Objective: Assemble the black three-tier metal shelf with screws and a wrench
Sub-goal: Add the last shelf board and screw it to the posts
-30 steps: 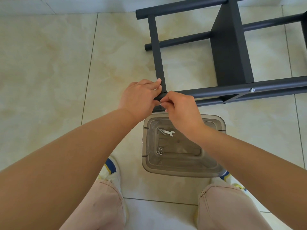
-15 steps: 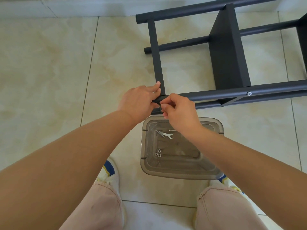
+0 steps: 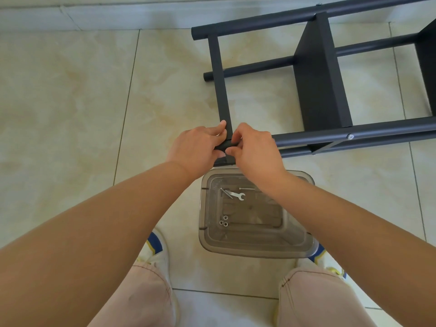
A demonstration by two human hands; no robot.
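My left hand grips the shelf post end steady; my right hand pinches beside it, seating a screw, I judge.

Beige marble-look floor tiles, pale baseboard at top. White sneakers with blue-yellow trim, pink trousers at bottom edge.

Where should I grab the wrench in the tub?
Take the wrench by its plain shank, reaching straight down from above: it lies flat on the floor of the tub, open jaw to the right, and a thin rod crosses its left end, so pinch mid-shank.
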